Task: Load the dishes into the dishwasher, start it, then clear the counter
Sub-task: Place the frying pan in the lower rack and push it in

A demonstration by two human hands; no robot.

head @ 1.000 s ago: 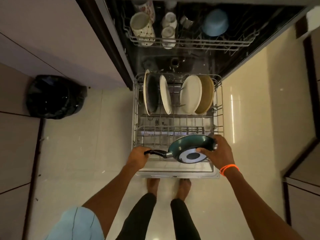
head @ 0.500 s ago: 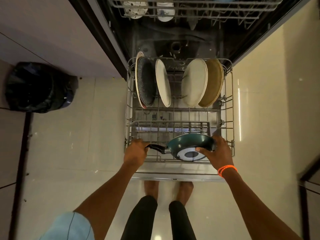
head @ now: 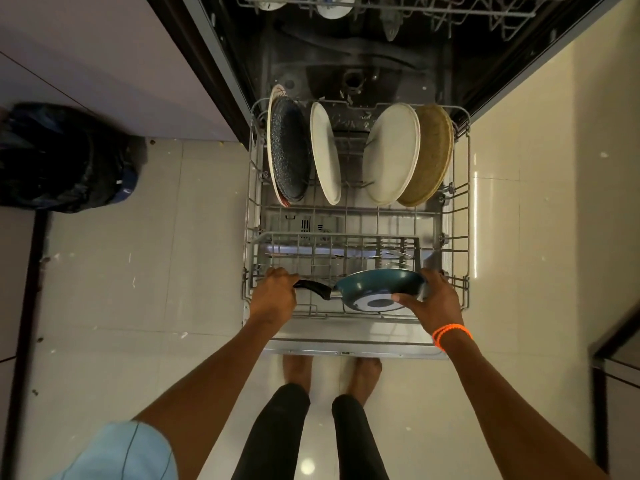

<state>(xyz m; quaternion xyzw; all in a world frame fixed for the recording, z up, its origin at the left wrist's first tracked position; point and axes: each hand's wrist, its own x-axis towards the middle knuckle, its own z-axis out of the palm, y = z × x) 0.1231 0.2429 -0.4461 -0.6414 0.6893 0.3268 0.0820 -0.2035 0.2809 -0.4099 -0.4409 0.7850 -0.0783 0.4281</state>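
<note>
- left hand (head: 275, 296) has its fingers (head: 277, 276) wrapped tight round the black handle; right hand (head: 437, 299) fingers spread, pinching the rim of the teal round frying pan (head: 379, 284)
- pan's tilted on edge over the front of the pulled-out grey wire lower rack (head: 464, 209)
- loading step, I'd say; next it needs seating between tines, clear of the upright plates (head: 391, 154) at the back

Both arms reach forward and down, bare feet together below.
The left hand (head: 275, 294) is curled in a closed grip, knuckles up; the right hand (head: 434, 299) clasps with fingers spread, thumb underneath, orange bands on its wrist.
</note>
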